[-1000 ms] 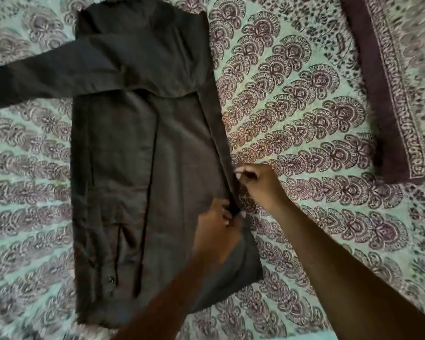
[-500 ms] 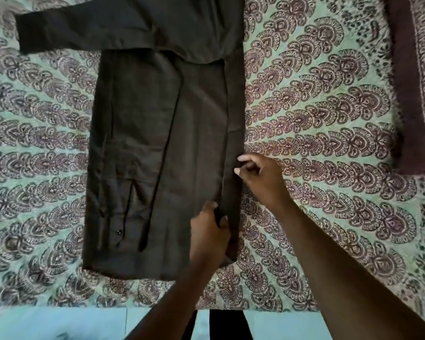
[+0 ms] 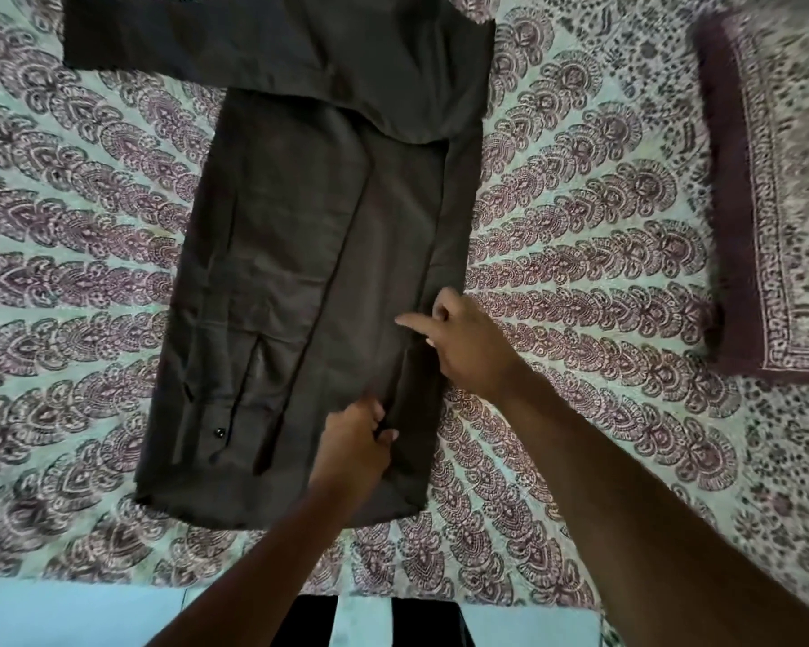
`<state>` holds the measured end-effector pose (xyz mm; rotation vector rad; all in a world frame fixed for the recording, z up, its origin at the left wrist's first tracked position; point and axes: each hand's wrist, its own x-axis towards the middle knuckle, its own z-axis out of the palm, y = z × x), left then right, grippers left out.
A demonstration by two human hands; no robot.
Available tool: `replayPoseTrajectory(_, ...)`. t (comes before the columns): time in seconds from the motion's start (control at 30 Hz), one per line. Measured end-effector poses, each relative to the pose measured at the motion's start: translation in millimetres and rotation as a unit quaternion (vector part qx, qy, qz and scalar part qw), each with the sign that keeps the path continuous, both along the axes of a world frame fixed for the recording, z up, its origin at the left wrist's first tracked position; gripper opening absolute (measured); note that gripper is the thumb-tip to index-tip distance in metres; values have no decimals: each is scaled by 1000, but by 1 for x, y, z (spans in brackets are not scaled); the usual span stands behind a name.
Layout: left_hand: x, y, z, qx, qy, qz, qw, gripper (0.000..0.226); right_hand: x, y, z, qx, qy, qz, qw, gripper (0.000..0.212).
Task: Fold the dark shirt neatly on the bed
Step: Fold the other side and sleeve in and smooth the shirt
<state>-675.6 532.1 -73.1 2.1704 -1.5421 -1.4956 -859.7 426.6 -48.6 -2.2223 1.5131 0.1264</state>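
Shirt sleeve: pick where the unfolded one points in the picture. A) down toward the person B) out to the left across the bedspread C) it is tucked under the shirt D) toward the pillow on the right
B: the sleeve lies flat, stretching left from the shirt over the bedspread.

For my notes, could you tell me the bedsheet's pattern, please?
Pale mint green bedsheet with maroon paisley-like rows, clearest in the head view.

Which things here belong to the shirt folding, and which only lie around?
Belong to the job:
dark shirt
left hand, pinching the shirt's right fold
right hand, on the same fold

Lying about:
patterned bedsheet
pillow
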Motion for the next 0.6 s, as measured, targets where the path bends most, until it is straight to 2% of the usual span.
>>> replayPoseTrajectory(0.13, 3, 0, 6, 13, -27, -33, 999, 25, 11, -34, 11, 86, 28, 48, 995, 18)
replayPoseTrajectory(0.17, 2, -1, 11, 17, -46, -53, 997, 22, 16, -42, 14, 104, 30, 55, 993, 14)
replayPoseTrajectory(0.23, 0, -3, 20, 22, -93, -91, 991, 23, 23, -52, 13, 117, 21, 65, 991, 13)
replayPoseTrajectory(0.3, -3, -2, 29, 1, -149, -104, 983, 35, 26, -52, 9, 125, 6, 71, 990, 12)
replayPoseTrajectory(0.37, -5, 1, 32, -82, -213, -117, 967, 46, 24, -44, 3, 121, -24, 60, 990, 24)
replayPoseTrajectory(0.4, -8, 3, 30, -130, -225, -127, 957, 44, 21, -38, -1, 110, -46, 43, 992, 34)
replayPoseTrajectory(0.5, -20, 6, 19, -291, -183, -152, 927, 28, 10, -21, -13, 38, -98, 29, 994, 41)
replayPoseTrajectory(0.53, -25, 6, 16, -314, -161, -177, 919, 30, 5, -16, -18, 6, -104, 43, 994, 37)
replayPoseTrajectory(0.6, -31, 7, 2, -307, -136, -218, 916, 51, -6, -7, -27, -48, -90, 74, 992, 30)
